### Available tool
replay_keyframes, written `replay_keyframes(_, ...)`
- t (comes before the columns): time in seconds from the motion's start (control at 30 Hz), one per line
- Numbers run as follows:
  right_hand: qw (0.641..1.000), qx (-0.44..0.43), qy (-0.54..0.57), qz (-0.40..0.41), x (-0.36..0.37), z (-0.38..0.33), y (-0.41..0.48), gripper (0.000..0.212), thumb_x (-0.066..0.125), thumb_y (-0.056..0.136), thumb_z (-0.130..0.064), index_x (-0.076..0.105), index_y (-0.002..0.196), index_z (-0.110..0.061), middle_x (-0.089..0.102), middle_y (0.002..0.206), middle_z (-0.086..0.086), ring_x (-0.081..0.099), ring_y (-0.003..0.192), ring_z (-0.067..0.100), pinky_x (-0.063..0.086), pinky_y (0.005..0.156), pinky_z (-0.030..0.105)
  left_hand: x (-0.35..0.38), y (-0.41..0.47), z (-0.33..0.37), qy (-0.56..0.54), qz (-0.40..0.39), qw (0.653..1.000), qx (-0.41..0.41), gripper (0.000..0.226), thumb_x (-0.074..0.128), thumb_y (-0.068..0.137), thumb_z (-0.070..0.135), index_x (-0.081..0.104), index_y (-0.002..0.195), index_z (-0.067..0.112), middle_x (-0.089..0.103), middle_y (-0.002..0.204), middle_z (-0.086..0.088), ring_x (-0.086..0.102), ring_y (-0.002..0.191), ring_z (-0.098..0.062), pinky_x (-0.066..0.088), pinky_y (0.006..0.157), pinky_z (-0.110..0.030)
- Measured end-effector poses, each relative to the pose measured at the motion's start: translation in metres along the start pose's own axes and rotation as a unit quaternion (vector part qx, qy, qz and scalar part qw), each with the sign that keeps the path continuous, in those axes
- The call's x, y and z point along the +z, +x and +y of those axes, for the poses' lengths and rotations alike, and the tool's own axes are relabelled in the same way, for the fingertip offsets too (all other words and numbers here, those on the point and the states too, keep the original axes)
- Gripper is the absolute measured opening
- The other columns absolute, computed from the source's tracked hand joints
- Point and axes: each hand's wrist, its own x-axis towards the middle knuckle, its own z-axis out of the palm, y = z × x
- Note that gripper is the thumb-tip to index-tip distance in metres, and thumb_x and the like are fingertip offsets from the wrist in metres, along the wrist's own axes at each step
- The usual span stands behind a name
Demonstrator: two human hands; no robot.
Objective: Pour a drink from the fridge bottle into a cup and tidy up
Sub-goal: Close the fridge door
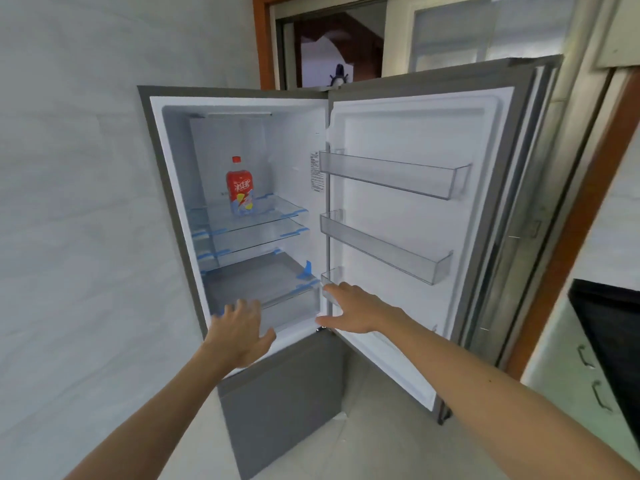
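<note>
We see fridge door (415,237) swung open right. Red bottle (240,188) upright on top glass shelf (270,211), far inside. Our left hand (239,332) and right hand (356,310) near crisper drawer (263,289), fingers spread, holding nothing.

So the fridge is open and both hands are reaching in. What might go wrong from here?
1. The red-labelled plastic bottle with a red cap stands alone, far back on the upper glass shelf; a hasty grab could tip it over.
2. Both the left hand and the right hand are low, near the bottom drawer, so reaching up risks bumping the shelf edges.
3. The wide-open white fridge door could be knocked when the person turns away.
</note>
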Motion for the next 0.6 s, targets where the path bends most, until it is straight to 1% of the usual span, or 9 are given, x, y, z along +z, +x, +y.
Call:
replay_keyframes(0.07,0.999,0.037,-0.002,0.002,-0.001,0.014,-0.020,0.079,0.050,0.089,-0.066,0.023,0.151,-0.024,0.042,0.145,0.007,0.043,0.131,0.030,0.042,0.095,0.044,-0.002,0.002,0.018,-0.015,0.014,0.999,0.026,0.062,0.035,0.095,0.057,0.036,0.140,0.014,0.046,0.140,-0.012,0.051,0.124,-0.029,0.046,0.101,-0.047)
replay_keyframes(0.2,0.995,0.100,-0.007,0.005,-0.010,0.049,-0.063,0.081,0.051,0.090,-0.065,0.019,0.153,-0.025,0.036,0.150,0.007,0.038,0.134,0.029,0.041,0.102,0.047,-0.007,0.010,0.064,-0.026,0.028,0.995,0.087,0.066,0.033,0.095,0.058,0.033,0.144,0.014,0.046,0.140,-0.012,0.051,0.121,-0.029,0.047,0.100,-0.047)
replay_keyframes(0.33,0.988,0.151,-0.021,0.008,-0.023,0.086,-0.102,0.085,0.049,0.091,-0.066,0.013,0.156,-0.025,0.030,0.154,0.008,0.035,0.138,0.029,0.039,0.107,0.046,-0.015,0.017,0.113,-0.036,0.029,0.989,0.139,0.068,0.032,0.097,0.057,0.029,0.148,0.013,0.039,0.150,-0.016,0.045,0.132,-0.034,0.042,0.105,-0.048)
replay_keyframes(0.43,0.983,0.184,-0.019,0.013,-0.031,0.114,-0.129,0.087,0.050,0.091,-0.066,0.012,0.156,-0.024,0.027,0.157,0.008,0.033,0.140,0.029,0.037,0.110,0.046,-0.023,0.019,0.150,-0.034,0.035,0.983,0.175,0.070,0.031,0.097,0.057,0.026,0.150,0.012,0.036,0.152,-0.016,0.041,0.136,-0.035,0.040,0.109,-0.048)
replay_keyframes(0.53,0.977,0.210,-0.014,0.015,-0.038,0.142,-0.152,0.088,0.051,0.090,-0.066,0.011,0.157,-0.025,0.023,0.161,0.008,0.028,0.144,0.030,0.033,0.114,0.049,-0.032,0.022,0.185,-0.027,0.031,0.980,0.195,0.072,0.029,0.095,0.060,0.026,0.150,0.013,0.039,0.149,-0.014,0.044,0.134,-0.033,0.042,0.107,-0.047)
replay_keyframes(0.6,0.975,0.221,-0.007,0.020,-0.044,0.160,-0.164,0.088,0.051,0.089,-0.066,0.011,0.157,-0.026,0.023,0.161,0.009,0.029,0.144,0.030,0.033,0.114,0.047,-0.037,0.024,0.206,-0.020,0.034,0.978,0.206,0.073,0.026,0.093,0.061,0.028,0.148,0.012,0.042,0.146,-0.013,0.047,0.130,-0.032,0.043,0.104,-0.045)
